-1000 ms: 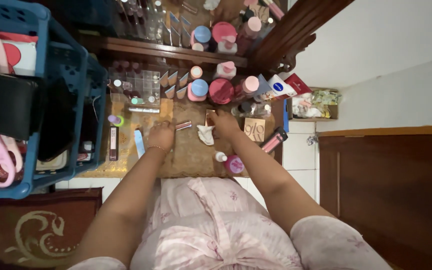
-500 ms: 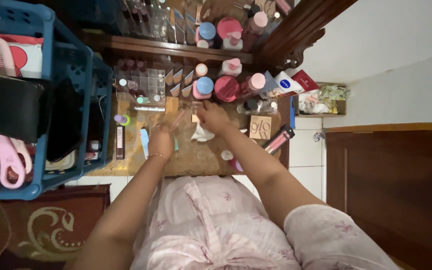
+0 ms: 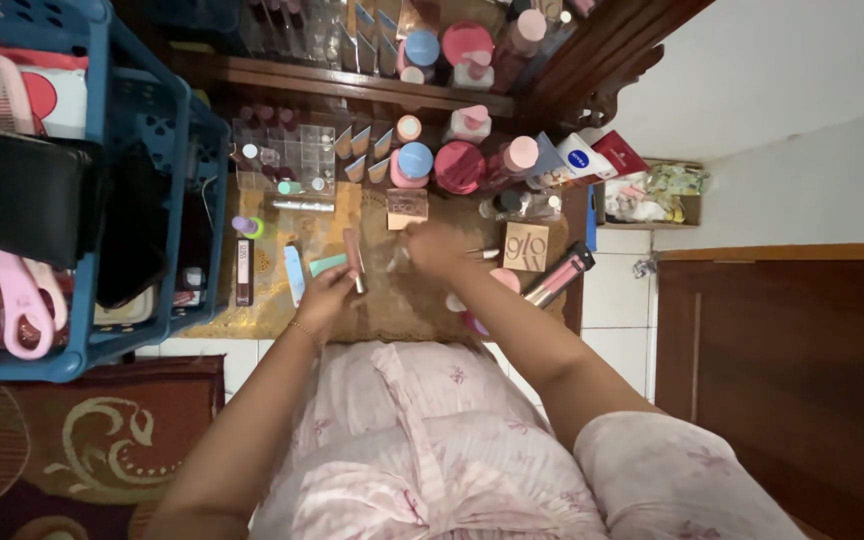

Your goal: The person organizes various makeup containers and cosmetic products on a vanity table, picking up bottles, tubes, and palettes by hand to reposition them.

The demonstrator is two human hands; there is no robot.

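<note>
A blue plastic basket (image 3: 142, 190) stands at the left edge of the small dressing table (image 3: 402, 310), which is covered with a gold patterned cloth. Along the table's back edge sit a clear acrylic organiser (image 3: 287, 150), a round pink jar (image 3: 459, 165) and a blue-lidded jar (image 3: 414, 160). A tan square box (image 3: 526, 246) lies near the right edge, beside a dark slim case (image 3: 559, 275). The left hand (image 3: 324, 295), near the front edge, is closed around a slim pink tube (image 3: 353, 256), held upright over the table's middle. The right hand (image 3: 435, 248) is blurred just right of it; whether it grips anything I cannot tell.
</note>
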